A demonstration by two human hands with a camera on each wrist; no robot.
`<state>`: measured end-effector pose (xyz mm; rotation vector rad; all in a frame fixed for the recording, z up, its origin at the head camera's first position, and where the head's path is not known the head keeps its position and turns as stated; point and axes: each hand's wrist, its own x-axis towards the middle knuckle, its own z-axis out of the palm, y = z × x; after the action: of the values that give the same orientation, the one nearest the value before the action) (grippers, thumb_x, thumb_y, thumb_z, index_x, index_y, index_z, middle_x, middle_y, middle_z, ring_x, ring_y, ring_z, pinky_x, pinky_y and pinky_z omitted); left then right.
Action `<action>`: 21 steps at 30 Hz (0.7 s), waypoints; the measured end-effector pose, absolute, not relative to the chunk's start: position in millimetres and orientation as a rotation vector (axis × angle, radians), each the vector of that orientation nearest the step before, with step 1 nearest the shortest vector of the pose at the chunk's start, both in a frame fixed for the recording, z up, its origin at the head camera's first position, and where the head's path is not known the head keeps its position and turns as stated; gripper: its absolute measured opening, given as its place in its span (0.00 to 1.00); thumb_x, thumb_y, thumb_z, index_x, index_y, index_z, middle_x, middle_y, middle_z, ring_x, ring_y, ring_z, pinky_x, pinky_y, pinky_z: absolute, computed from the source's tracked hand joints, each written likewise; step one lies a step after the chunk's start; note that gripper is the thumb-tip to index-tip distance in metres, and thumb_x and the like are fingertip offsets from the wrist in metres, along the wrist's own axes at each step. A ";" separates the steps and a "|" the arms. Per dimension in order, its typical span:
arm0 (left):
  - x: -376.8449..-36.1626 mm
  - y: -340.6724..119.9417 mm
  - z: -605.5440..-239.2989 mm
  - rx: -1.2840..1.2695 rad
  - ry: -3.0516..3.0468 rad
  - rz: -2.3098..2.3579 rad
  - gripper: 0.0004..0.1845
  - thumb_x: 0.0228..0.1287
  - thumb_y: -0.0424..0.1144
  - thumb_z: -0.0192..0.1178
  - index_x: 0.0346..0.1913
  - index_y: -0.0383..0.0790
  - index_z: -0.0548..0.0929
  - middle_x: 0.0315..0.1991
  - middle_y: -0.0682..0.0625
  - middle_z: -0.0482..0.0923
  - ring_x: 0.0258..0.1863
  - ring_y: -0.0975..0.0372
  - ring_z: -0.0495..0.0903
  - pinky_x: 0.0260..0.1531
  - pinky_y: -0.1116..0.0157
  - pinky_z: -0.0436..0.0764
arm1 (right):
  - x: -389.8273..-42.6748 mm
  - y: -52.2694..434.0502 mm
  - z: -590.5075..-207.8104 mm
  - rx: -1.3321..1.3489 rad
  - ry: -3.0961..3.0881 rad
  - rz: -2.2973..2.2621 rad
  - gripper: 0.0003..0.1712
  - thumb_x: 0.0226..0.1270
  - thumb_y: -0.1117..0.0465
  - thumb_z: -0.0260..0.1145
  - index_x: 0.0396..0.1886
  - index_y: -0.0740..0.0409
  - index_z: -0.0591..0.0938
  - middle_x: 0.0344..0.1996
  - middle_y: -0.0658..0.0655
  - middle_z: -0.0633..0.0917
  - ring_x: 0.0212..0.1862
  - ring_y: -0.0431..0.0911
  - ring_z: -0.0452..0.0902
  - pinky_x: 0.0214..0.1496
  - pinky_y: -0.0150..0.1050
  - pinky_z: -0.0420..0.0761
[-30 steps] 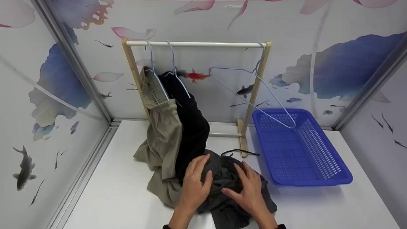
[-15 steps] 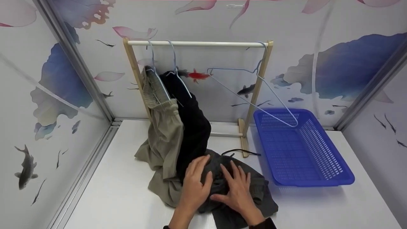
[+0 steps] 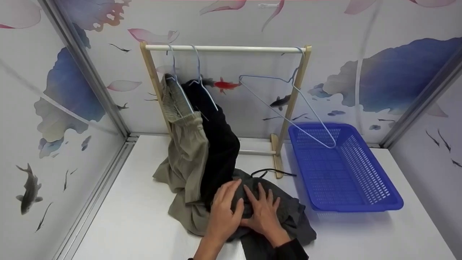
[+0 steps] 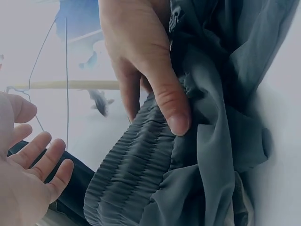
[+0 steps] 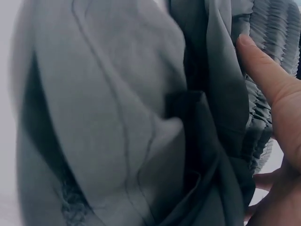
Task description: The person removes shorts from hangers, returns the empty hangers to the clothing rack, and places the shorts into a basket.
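Dark grey pants (image 3: 292, 224) with a gathered elastic waistband (image 4: 129, 169) lie bunched on the white table, partly under both hands. My right hand (image 3: 265, 213) grips the waistband: in the left wrist view its thumb presses the outer face while the other fingers pass behind. The right wrist view has the right hand (image 5: 284, 108) at the waistband too, beside the loose grey cloth (image 5: 122, 108). My left hand (image 3: 223, 213) is just left of it, fingers loosely bent, and in its wrist view the left hand (image 4: 21, 174) holds nothing.
Behind is a rack (image 3: 249, 48). From it hang khaki pants (image 3: 186, 155) and black pants (image 3: 222, 141) on wire hangers. A bare hanger (image 3: 260, 76) hangs at its right end, reaching over a blue basket (image 3: 357, 208). A black cord (image 3: 272, 169) lies near the rack's foot.
My right hand has moved left across the grey pants, close beside the left hand, and the cloth on the right lies flatter. The left hand has shifted only slightly.
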<state>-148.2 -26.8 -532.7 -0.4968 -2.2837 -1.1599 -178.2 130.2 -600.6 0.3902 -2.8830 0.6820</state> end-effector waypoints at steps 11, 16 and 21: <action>-147.2 -24.3 -535.4 -0.508 -2.315 -1.145 0.27 0.69 0.30 0.63 0.70 0.43 0.77 0.62 0.47 0.77 0.62 0.54 0.77 0.60 0.48 0.79 | -191.6 134.8 -601.6 0.368 -3.033 0.554 0.64 0.42 0.28 0.82 0.79 0.46 0.69 0.74 0.76 0.61 0.65 0.80 0.65 0.55 0.79 0.69; -145.5 -26.1 -536.1 -0.501 -2.314 -1.148 0.27 0.69 0.30 0.63 0.70 0.43 0.77 0.61 0.48 0.77 0.62 0.55 0.77 0.61 0.49 0.78 | -196.2 138.3 -596.2 0.341 -3.132 0.452 0.64 0.41 0.29 0.82 0.78 0.45 0.69 0.75 0.75 0.61 0.66 0.78 0.65 0.55 0.76 0.72; -143.0 -29.7 -535.1 -0.474 -2.321 -1.153 0.27 0.69 0.30 0.63 0.70 0.44 0.77 0.62 0.48 0.77 0.62 0.55 0.77 0.62 0.51 0.77 | -200.7 146.3 -590.7 0.334 -3.203 0.425 0.62 0.42 0.36 0.86 0.78 0.45 0.70 0.76 0.75 0.60 0.66 0.77 0.65 0.56 0.74 0.72</action>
<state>-143.0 -29.7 -535.1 -0.4744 -2.3206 -1.1527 -200.7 146.3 -590.7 0.3342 -3.2033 0.4251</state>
